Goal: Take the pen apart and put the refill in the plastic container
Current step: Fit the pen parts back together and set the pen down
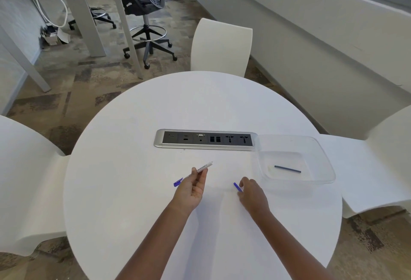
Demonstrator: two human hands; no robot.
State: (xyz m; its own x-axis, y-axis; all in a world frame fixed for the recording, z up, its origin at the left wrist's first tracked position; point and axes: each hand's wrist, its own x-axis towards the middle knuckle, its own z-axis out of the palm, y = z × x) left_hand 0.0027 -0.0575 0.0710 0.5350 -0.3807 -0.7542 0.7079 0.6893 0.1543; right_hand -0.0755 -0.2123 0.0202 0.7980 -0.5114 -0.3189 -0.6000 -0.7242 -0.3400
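Note:
My left hand (pixel 191 187) holds a white pen barrel (pixel 205 165) with a blue cap at its lower left end, tilted up to the right above the round white table (pixel 138 190). A small blue pen piece (pixel 237 187) lies under the fingertips of my right hand (pixel 252 193), which rests on the table. To the right stands a clear plastic container (pixel 322 161). A thin dark blue refill (pixel 287 169) lies flat inside it.
A silver and black socket panel (pixel 205 139) is set into the table's middle, touching the container's left corner. White chairs stand at the left (pixel 29 179), the far side (pixel 221 47) and the right (pixel 378 168).

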